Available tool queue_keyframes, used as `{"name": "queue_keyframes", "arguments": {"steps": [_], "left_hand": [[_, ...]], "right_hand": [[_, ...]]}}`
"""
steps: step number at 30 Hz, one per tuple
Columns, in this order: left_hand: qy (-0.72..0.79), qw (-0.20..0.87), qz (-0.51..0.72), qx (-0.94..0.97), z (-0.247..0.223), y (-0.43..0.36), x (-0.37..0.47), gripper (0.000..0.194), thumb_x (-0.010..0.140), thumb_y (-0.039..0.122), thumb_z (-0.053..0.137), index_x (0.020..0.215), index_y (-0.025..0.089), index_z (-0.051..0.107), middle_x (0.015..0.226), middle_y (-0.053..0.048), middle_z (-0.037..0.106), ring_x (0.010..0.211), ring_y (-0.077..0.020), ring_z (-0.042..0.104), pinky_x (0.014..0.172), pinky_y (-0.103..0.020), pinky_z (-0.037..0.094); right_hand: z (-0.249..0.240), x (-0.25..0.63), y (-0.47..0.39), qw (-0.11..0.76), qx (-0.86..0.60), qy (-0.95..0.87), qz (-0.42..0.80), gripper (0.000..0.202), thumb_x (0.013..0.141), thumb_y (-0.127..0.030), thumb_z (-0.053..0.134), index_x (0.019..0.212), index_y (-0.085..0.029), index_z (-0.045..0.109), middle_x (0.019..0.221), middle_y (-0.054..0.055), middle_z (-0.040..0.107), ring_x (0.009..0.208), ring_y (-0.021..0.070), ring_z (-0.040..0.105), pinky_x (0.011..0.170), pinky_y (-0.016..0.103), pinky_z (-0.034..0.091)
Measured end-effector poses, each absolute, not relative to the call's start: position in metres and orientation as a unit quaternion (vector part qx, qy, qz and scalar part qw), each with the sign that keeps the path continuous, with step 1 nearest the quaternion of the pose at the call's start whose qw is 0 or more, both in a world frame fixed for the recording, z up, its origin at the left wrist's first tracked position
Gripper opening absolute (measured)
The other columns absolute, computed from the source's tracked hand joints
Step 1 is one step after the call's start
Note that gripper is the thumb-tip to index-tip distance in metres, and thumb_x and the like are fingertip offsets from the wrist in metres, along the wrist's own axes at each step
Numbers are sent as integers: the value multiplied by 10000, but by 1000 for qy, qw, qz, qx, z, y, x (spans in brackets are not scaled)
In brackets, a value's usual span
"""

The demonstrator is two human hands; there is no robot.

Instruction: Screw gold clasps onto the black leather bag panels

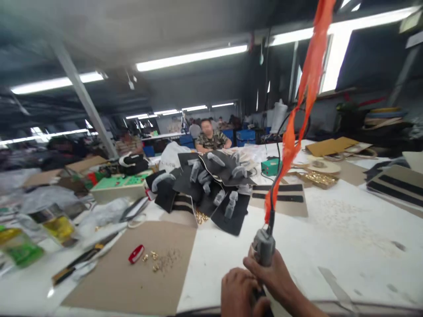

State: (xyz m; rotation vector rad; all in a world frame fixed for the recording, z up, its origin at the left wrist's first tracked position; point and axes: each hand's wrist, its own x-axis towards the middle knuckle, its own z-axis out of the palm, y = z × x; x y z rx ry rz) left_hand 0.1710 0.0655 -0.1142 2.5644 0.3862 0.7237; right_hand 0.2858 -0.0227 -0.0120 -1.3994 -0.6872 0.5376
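Observation:
At the front edge of the white table, my right hand (277, 275) is wrapped round a grey power tool (264, 247), whose black cable runs upward beside an orange strip (288, 143). Close on its left, my left hand (238, 290) has its fingers curled over a dark piece (259, 296), mostly hidden by the hands. Beyond them lies a pile of black panels (231, 220) with clear plastic-wrapped parts on top. Small gold pieces (154, 255) and a red ring (136, 254) rest on a brown board (142, 288) at the left.
A green-topped box (115, 187), bottles (59, 226) and plastic bags stand at the left. A small green box (270, 167) and a tray of gold parts (320, 178) are at the back right. Across the table sits a person (213, 138) in a camouflage top.

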Motion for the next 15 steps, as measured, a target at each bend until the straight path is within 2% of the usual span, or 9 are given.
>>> {"name": "queue_keyframes", "arguments": {"steps": [3,6,8,11,13,15], "left_hand": [[125,196,285,930,-129,79,170,365,695,513,922,993,355,784,1072,-27,802,1058,-328,715,909,-527,570],[102,191,289,933,-128,80,166,304,756,457,863,1024,340,780,1088,-36,805,1057,-329,724,908,-531,594],[75,194,278,938,-120,78,161,304,787,376,815,1085,334,775,1137,-35,806,1090,-323,723,935,-522,606],[56,196,259,944,-100,76,153,367,834,239,704,1188,318,761,1231,-34,791,1169,-302,703,1022,-507,592],[53,194,235,951,-86,76,148,436,836,175,638,1238,299,753,1289,-40,772,1213,-292,686,1073,-508,567],[42,191,193,962,-73,77,146,516,808,148,620,1291,289,735,1354,-41,743,1256,-295,663,1105,-511,548]], "right_hand": [[3,295,-53,704,-641,-243,187,463,759,-629,789,829,-189,659,577,-1,589,495,177,526,476,296,448],[2,314,-110,645,-732,-203,80,505,723,-646,787,942,-194,738,698,45,707,632,263,665,601,357,566],[-12,327,-150,583,-783,-212,40,463,703,-628,766,949,-236,762,857,78,778,822,337,743,744,400,616],[-43,343,-200,538,-816,-211,-14,390,669,-613,705,871,-286,769,1053,121,796,1073,418,737,897,458,622],[-59,348,-225,525,-827,-195,-42,372,632,-615,697,804,-292,760,1050,154,790,1082,453,729,884,492,630],[-69,349,-245,520,-831,-184,-75,375,613,-605,724,836,-307,768,1037,160,783,1068,465,728,853,513,637]]}}
